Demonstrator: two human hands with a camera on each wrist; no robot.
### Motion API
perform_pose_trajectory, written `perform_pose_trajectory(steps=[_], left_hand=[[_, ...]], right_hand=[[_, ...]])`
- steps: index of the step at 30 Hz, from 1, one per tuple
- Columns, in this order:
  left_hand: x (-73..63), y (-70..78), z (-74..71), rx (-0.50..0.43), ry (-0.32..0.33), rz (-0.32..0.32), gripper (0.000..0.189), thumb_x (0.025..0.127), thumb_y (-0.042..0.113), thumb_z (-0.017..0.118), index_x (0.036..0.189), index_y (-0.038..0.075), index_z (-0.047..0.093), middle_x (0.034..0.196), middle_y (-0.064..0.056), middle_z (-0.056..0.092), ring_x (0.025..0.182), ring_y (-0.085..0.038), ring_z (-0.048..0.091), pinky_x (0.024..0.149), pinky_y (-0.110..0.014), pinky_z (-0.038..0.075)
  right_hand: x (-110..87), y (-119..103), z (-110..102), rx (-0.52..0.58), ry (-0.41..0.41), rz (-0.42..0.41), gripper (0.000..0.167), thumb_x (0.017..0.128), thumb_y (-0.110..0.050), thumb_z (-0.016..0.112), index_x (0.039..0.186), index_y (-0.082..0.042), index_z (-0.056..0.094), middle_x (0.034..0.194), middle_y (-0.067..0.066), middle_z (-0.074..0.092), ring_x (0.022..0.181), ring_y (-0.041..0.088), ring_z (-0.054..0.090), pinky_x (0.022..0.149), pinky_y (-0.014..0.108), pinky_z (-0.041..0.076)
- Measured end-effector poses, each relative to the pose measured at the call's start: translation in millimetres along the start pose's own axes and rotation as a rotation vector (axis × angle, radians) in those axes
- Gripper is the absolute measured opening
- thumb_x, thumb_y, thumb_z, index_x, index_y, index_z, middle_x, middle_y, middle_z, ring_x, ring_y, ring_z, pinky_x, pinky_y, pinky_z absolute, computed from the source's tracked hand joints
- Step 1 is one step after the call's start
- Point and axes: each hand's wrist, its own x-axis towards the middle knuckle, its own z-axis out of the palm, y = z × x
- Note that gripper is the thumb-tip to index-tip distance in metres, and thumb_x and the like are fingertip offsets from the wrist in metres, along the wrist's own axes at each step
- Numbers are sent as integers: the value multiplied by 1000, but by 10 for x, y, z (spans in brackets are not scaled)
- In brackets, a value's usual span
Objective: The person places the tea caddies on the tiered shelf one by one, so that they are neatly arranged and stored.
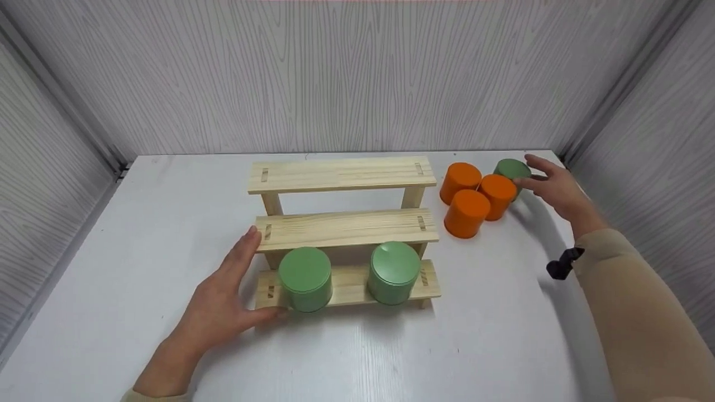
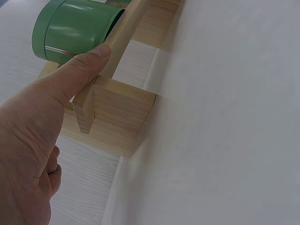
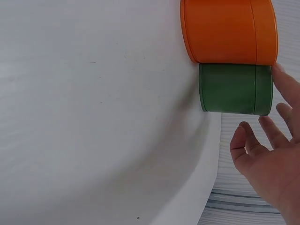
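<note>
A three-step wooden rack (image 1: 346, 228) stands mid-table. My left hand (image 1: 215, 310) is spread at its left end, fingertips at the middle shelf's end and thumb along the bottom shelf's front edge. On that bottom shelf sit two green tins, one on the left (image 1: 305, 278) and one on the right (image 1: 394, 272); the left tin is close to my thumb. At the back right, my right hand (image 1: 561, 192) reaches over a third green tin (image 3: 234, 89). Its fingers are parted around the lid end, and a gap shows between thumb and tin in the right wrist view.
Three orange tins, at the back (image 1: 460, 182), front (image 1: 467, 213) and right (image 1: 498, 196), cluster beside the rack and against the third green tin. Wood-grain panels (image 1: 346, 78) close off the white table (image 1: 139, 240) at the back and both sides.
</note>
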Motion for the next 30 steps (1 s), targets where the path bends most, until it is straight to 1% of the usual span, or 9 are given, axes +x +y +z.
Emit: perform_pose_trajectory(steps=[8, 14, 16, 20, 22, 26, 30], left_hand=[[13, -1, 0, -3, 4, 4, 134, 71, 47, 100, 172, 24, 16, 177, 6, 18, 160, -22, 24, 123, -13, 15], [-10, -7, 7, -21, 14, 3, 135, 68, 40, 102, 172, 24, 18, 177, 7, 19, 160, -20, 24, 121, -9, 14], [-16, -5, 7, -18, 15, 2, 135, 68, 40, 102, 172, 24, 18, 177, 7, 19, 160, -19, 24, 121, -9, 14], [-10, -6, 9, -7, 12, 3, 135, 68, 39, 102, 172, 23, 17, 177, 7, 19, 160, -20, 24, 122, -10, 14], [-5, -10, 10, -1, 10, 1, 136, 68, 39, 102, 172, 23, 17, 177, 7, 18, 160, -20, 24, 122, -12, 15], [-3, -15, 9, 7, 7, -1, 136, 68, 41, 102, 172, 23, 16, 177, 7, 18, 160, -20, 24, 125, -18, 19], [-7, -15, 6, 6, 2, -7, 137, 68, 41, 102, 173, 24, 16, 177, 8, 18, 160, -20, 24, 125, -20, 20]], right_hand=[[30, 41, 8, 47, -45, 17, 86, 106, -40, 66, 172, -18, 15, 178, 13, 8, 158, 39, 25, 124, 57, 33], [32, 19, 32, 62, -69, 25, 85, 108, -39, 63, 172, -18, 12, 178, 12, 4, 159, 38, 23, 124, 56, 34], [9, -24, 41, 79, -81, 33, 83, 109, -35, 62, 172, -17, 11, 178, 13, 3, 159, 38, 21, 124, 57, 32], [-33, -115, 58, 97, -87, 47, 81, 110, -28, 60, 172, -14, 10, 178, 15, 4, 158, 37, 20, 124, 57, 31], [-27, -103, 53, 87, -86, 43, 80, 110, -28, 60, 172, -14, 11, 178, 15, 5, 157, 37, 21, 124, 56, 32], [22, -21, 43, 59, -78, 32, 81, 110, -33, 60, 172, -18, 12, 178, 13, 9, 157, 35, 25, 123, 53, 34], [56, 17, 46, 29, -74, 13, 81, 109, -37, 61, 172, -18, 13, 177, 14, 12, 156, 36, 28, 123, 53, 36]])
